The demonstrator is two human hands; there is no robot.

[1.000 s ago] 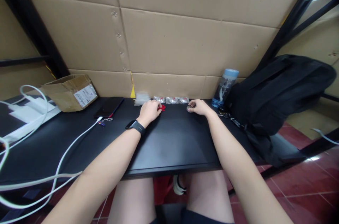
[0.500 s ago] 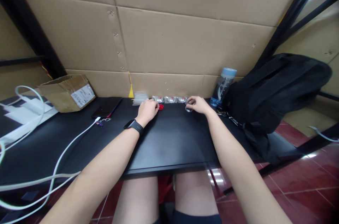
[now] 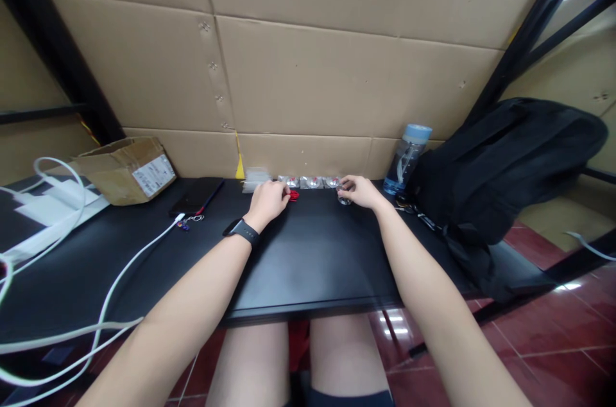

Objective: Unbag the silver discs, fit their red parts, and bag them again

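Note:
At the back of the black tabletop, my left hand, with a dark watch on the wrist, is closed with its fingertips at a small red coiled bundle, perhaps cord. My right hand pinches a small round shiny metallic piece close to the table surface. Between and behind the hands, clear packets with a bit of red in each lie in a row against the cardboard. Clear plastic bags are stacked just behind my left hand.
An open cardboard box, a dark phone and white cables occupy the left side. On the right stand a blue-lidded water bottle and a black backpack. A cardboard wall closes off the back.
Both hands stay nearly in place. The round metallic piece has tilted slightly in my right fingers. The whole view has shifted a little.

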